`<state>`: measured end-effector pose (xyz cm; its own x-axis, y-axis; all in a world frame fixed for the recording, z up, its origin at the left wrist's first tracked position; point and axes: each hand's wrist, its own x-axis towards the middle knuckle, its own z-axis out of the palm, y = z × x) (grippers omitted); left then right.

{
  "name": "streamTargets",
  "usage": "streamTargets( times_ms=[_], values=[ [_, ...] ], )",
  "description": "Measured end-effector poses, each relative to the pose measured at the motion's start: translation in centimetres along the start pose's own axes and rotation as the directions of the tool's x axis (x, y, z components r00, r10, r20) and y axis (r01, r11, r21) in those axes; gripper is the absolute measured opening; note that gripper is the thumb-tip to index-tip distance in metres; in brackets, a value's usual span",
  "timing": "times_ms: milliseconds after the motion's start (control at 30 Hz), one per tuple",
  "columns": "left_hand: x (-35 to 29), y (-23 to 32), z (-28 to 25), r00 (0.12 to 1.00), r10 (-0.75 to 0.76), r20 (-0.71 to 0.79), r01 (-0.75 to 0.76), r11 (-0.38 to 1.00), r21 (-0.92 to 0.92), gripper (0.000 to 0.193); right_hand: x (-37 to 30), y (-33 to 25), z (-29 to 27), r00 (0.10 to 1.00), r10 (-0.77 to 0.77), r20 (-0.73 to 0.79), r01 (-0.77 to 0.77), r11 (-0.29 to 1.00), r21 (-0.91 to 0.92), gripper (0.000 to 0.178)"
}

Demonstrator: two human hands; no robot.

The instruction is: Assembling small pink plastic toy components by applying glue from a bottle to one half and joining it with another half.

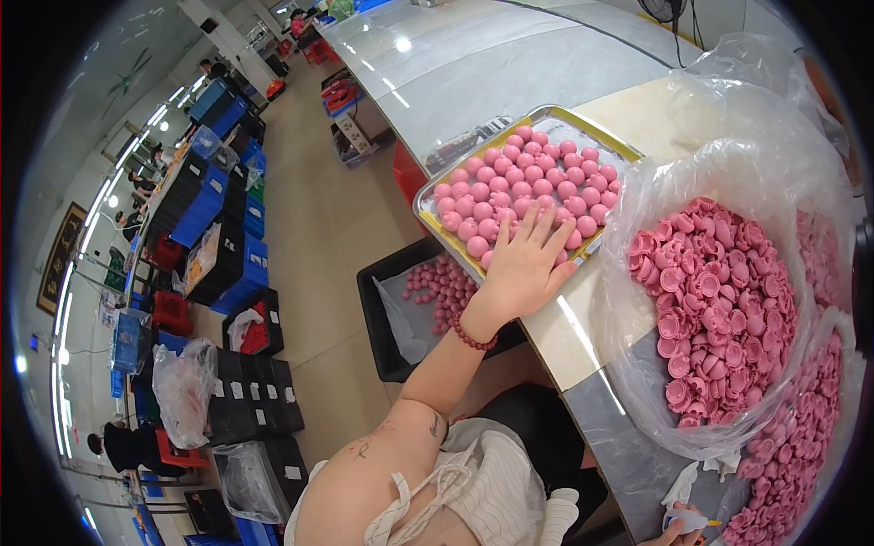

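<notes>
A metal tray with a yellow rim lies on the long grey table, filled with one layer of pink balls. My left hand rests flat on the balls at the tray's near corner, fingers spread, gripping nothing. A dark red bead bracelet circles its wrist. My right hand just shows at the lower edge, closed around a small white object; most of that hand is out of frame.
A clear plastic bag holds pink cup-shaped pieces, with a second such heap beside it. A black crate with pink balls sits below the table edge. Blue and black crates and other people line the aisle.
</notes>
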<state>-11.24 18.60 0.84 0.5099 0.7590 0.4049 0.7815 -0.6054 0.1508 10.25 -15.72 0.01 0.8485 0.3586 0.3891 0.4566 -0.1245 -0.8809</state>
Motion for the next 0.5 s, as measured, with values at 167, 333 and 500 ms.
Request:
streamTargets(
  times_ms=[167, 333, 500],
  values=[
    [-0.2, 1.4, -1.0, 0.999, -0.032, -0.005, 0.032, 0.999, 0.012, 0.055, 0.1, -0.4, 0.5, 0.999, -0.002, 0.045, 0.001, 1.0, 0.017, 0.033],
    [-0.6, 9.0, -1.9, 0.96, 0.258, -0.111, -0.279, 0.834, -0.476, 0.063, -0.1, -0.2, 0.1, 0.999, 0.025, 0.042, -0.025, 1.0, -0.013, 0.043],
    [-2.3, 12.5, 1.9, 0.922, 0.381, -0.071, -0.363, 0.783, -0.506, 0.056, -0.2, -0.2, 0.0, 0.999, 0.039, 0.022, -0.037, 0.997, -0.061, 0.053]
  ],
)
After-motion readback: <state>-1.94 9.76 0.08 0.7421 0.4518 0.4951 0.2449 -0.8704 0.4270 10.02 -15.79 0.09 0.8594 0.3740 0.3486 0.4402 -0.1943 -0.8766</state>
